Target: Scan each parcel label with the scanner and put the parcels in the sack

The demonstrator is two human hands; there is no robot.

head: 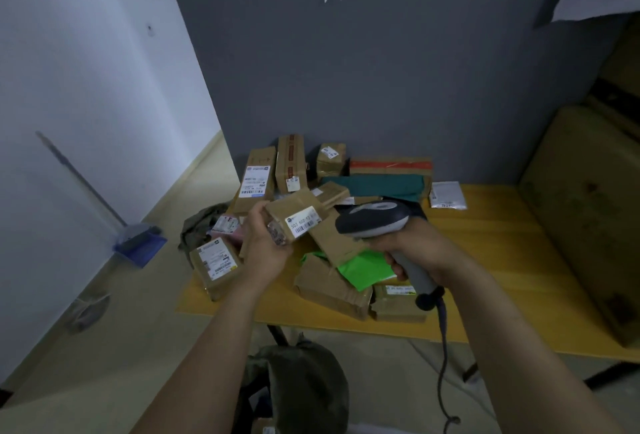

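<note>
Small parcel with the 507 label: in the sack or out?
Out. The left hand holds the parcel above the table, label up, beside the scanner; the sack sits below.

White label [304, 221] on the small brown parcel [290, 209] is showing "507 602 12" over a barcode [305, 229], while the other parcels' labels [254, 180] are showing only unreadable, blurred print
</note>
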